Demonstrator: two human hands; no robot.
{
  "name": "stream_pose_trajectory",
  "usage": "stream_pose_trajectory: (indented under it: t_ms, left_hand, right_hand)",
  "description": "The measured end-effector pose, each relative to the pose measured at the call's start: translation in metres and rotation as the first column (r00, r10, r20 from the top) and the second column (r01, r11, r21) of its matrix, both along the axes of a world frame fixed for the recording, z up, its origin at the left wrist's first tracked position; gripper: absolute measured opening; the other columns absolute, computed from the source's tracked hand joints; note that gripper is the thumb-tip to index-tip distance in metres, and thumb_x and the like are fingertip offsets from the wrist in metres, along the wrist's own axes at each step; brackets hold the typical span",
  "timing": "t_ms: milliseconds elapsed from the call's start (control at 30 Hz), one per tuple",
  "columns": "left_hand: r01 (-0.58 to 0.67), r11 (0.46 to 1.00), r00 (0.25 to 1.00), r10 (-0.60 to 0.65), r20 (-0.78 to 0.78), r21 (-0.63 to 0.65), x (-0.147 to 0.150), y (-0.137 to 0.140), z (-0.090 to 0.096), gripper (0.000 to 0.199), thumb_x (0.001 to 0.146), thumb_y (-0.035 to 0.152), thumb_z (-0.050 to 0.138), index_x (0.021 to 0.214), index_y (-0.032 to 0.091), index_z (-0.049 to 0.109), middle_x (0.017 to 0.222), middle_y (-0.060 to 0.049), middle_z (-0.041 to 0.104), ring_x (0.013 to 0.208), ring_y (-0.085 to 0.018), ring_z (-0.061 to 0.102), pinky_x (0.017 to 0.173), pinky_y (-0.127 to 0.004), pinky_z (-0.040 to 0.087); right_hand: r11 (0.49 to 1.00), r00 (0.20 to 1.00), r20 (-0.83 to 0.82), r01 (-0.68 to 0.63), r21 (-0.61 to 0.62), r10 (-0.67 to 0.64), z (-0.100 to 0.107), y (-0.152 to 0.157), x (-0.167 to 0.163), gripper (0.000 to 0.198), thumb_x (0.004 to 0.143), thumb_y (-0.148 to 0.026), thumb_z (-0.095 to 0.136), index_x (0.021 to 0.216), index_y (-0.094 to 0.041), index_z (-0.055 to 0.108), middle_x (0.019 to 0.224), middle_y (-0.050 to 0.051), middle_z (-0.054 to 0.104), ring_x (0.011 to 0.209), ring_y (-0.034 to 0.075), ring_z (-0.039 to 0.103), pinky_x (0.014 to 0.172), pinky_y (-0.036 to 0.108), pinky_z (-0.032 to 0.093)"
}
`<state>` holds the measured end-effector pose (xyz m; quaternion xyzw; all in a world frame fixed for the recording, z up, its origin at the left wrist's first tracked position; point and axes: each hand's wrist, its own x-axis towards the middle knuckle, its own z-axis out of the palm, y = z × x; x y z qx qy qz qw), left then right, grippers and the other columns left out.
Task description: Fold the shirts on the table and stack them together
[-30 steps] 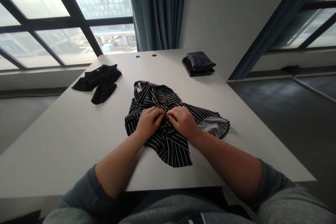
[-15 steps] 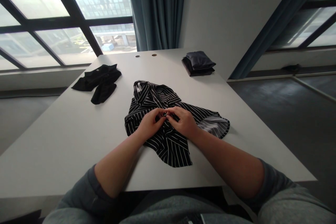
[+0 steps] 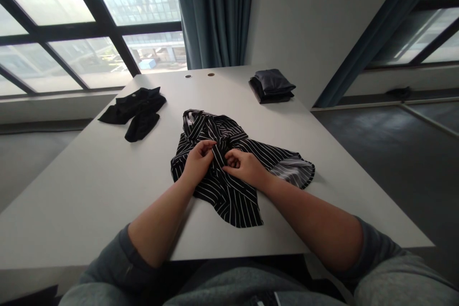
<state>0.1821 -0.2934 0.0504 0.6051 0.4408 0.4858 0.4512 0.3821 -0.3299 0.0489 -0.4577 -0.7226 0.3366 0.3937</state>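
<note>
A black shirt with thin white stripes lies rumpled on the white table in front of me. One sleeve or flap spreads to the right, its pale inside showing. My left hand pinches the shirt's front fabric between thumb and fingertips, left of its middle. Just to the right, my right hand has its fingers curled against the same fabric, thumb tucked low. A narrow striped strip of cloth runs between the two hands. What lies under the right fingers is partly hidden.
On the white table, a crumpled black garment lies at the far left. A stack of folded dark clothes sits at the back right. Two round holes pierce the tabletop's far edge. Beyond stand windows and a blue curtain.
My hands, which met at the shirt's middle, have moved apart. The left went slightly up and left, and the striped strip between them is now visible. Other garments have not moved.
</note>
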Motion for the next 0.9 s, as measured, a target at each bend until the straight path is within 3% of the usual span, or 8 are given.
stream_pose_trajectory:
  t_ms: [100,233,433,500,600,700,800,900]
  left_hand:
    - [0.014,0.997,0.996,-0.007,0.093,-0.070,0.000,0.000,0.000,0.028,0.084,0.028,0.073,0.110,0.019,0.073,0.103,-0.005,0.075,0.091,-0.017,0.068,0.084,-0.030,0.053]
    - [0.029,0.992,0.983,-0.006,0.186,-0.122,-0.001,-0.001,0.001,0.029,0.086,0.029,0.068,0.113,0.020,0.074,0.102,-0.004,0.075,0.084,-0.015,0.067,0.080,-0.029,0.054]
    - [-0.044,0.999,0.997,0.044,0.061,-0.010,0.002,-0.002,0.001,0.028,0.087,0.033,0.073,0.111,0.020,0.069,0.099,-0.003,0.072,0.091,-0.015,0.067,0.088,-0.030,0.055]
    - [-0.014,1.000,0.998,0.014,0.054,-0.002,0.004,-0.003,0.000,0.031,0.083,0.031,0.076,0.110,0.020,0.065,0.098,-0.002,0.071,0.088,-0.014,0.067,0.087,-0.030,0.055]
    - [0.083,0.997,0.997,-0.083,0.000,0.006,0.006,-0.008,0.003,0.031,0.080,0.027,0.079,0.105,0.020,0.063,0.095,-0.002,0.072,0.084,-0.014,0.068,0.083,-0.030,0.056]
    - [0.244,0.969,0.950,-0.232,-0.207,0.034,0.007,-0.015,0.011,0.017,0.084,0.027,0.077,0.099,0.021,0.070,0.097,-0.003,0.076,0.088,-0.017,0.071,0.084,-0.031,0.056]
    - [0.368,0.929,0.833,-0.305,-0.461,0.050,0.007,-0.020,0.017,0.011,0.093,0.029,0.067,0.096,0.024,0.076,0.094,-0.001,0.078,0.085,-0.018,0.072,0.082,-0.032,0.054]
    - [0.320,0.946,0.800,-0.243,-0.549,0.047,0.007,-0.018,0.016,0.016,0.095,0.033,0.063,0.090,0.024,0.075,0.087,0.000,0.077,0.079,-0.019,0.070,0.076,-0.031,0.051]
  right_hand:
    - [0.998,0.998,-0.042,-0.054,-0.039,0.053,0.003,-0.001,0.000,0.012,0.082,-0.023,0.075,0.092,-0.020,0.070,0.081,0.000,0.069,0.074,0.016,0.064,0.074,0.030,0.054]
    - [0.993,0.992,-0.075,-0.105,-0.061,0.101,0.008,-0.004,0.000,0.009,0.081,-0.023,0.072,0.090,-0.020,0.070,0.080,-0.001,0.068,0.074,0.015,0.064,0.071,0.029,0.053]
    - [0.975,0.976,-0.007,-0.219,-0.024,0.219,0.015,-0.008,0.002,0.006,0.081,-0.024,0.075,0.086,-0.020,0.072,0.075,-0.002,0.068,0.066,0.015,0.062,0.066,0.029,0.051]
    - [0.984,0.985,0.015,-0.174,0.029,0.174,0.018,-0.008,0.003,0.007,0.085,-0.028,0.073,0.084,-0.021,0.072,0.075,-0.001,0.069,0.066,0.015,0.061,0.065,0.029,0.050]
    - [0.989,0.993,-0.081,0.097,0.108,-0.088,0.019,-0.004,0.006,0.015,0.092,-0.035,0.067,0.086,-0.022,0.070,0.078,0.001,0.069,0.069,0.016,0.061,0.067,0.030,0.050]
    - [0.975,0.955,-0.199,0.221,-0.020,-0.221,0.011,0.005,0.008,0.019,0.089,-0.040,0.069,0.095,-0.021,0.068,0.082,0.001,0.070,0.070,0.017,0.064,0.069,0.032,0.053]
    - [0.968,0.957,-0.242,0.104,-0.229,-0.160,-0.002,0.014,0.008,0.024,0.081,-0.038,0.074,0.094,-0.020,0.068,0.082,0.001,0.072,0.070,0.017,0.067,0.071,0.034,0.055]
    - [0.948,0.948,-0.287,0.045,-0.315,-0.140,-0.011,0.019,0.008,0.022,0.074,-0.034,0.078,0.088,-0.019,0.069,0.081,0.002,0.072,0.073,0.018,0.068,0.073,0.033,0.056]
